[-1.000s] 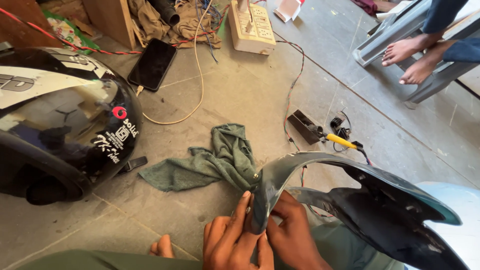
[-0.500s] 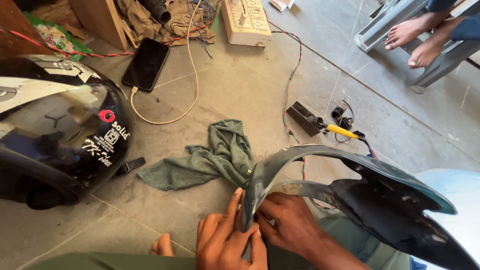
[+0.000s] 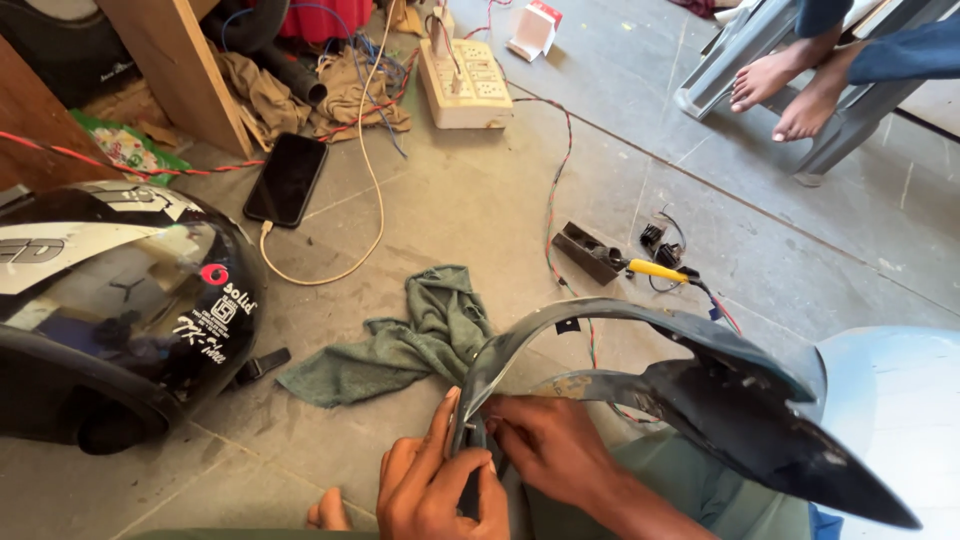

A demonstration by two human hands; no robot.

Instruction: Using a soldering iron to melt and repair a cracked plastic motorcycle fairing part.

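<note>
A curved dark grey plastic mudguard [image 3: 700,380] arches from my lap at the bottom centre out to the lower right. My left hand [image 3: 435,490] grips its near end from the left, fingers pressed along the edge. On the other side of that end, my right hand [image 3: 545,445] pinches the same part, thumb and fingers closed on it. A crumpled green cloth [image 3: 410,335] lies on the floor just beyond the mudguard's near end.
A black helmet [image 3: 110,310] sits at the left. A black phone [image 3: 287,178] on a white cable, a white power strip [image 3: 465,80] and wooden boards lie further back. A small black box [image 3: 585,250] and a yellow-handled tool [image 3: 655,270] lie on the floor. Another person's bare feet [image 3: 790,85] are top right.
The view has tilted, so the floor objects sit lower in frame. My hands stay on the mudguard's near end, fingers shifted slightly along its edge.
</note>
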